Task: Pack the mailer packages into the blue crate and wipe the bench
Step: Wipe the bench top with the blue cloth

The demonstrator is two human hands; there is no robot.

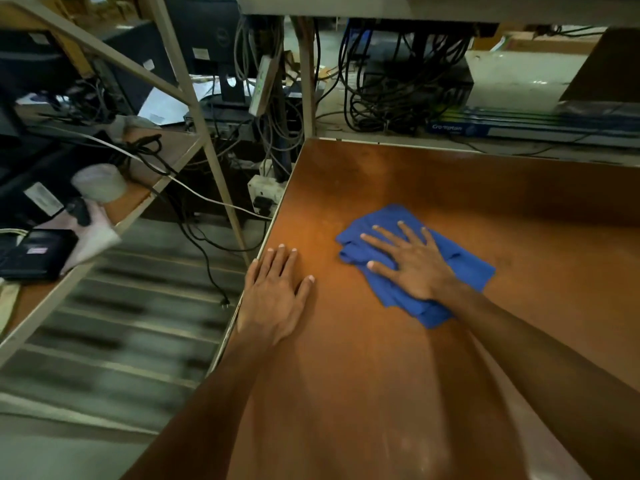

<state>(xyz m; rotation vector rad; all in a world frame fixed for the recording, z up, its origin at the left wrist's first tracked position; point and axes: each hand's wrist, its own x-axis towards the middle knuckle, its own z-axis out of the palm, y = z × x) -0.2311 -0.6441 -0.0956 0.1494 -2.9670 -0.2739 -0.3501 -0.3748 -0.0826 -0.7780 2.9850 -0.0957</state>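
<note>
The bench (433, 358) presents a brown, glossy top that fills the lower right of the head view. A crumpled blue cloth (467, 268) lies on it, well inside the left edge and nearer the far side than the near one.

The right hand (414, 263) rests palm down on the cloth. Its fingers (382, 237) are straight and spread wide, pointing toward the far left. The cloth lies directly under the palm and fingers; blue fabric shows past the fingertips on the far side, past the thumb on the left, and trails out to the right and toward the wrist. No finger is curled round the fabric.

The left hand (277, 292) lies flat on bare bench, just inside the left edge and apart from the cloth. Its fingers are straight and close together, the thumb angled out to the right. It holds nothing.

No mailer packages or blue crate appear in this view.

Left of the bench stands a metal-framed shelf (162, 157) carrying black cables (145, 150), a pale tape roll (98, 183) and a black device (34, 252); this area is blurred. Behind the bench hang tangled cables (398, 84), with a white socket box (265, 194) near the bench's far left corner.
</note>
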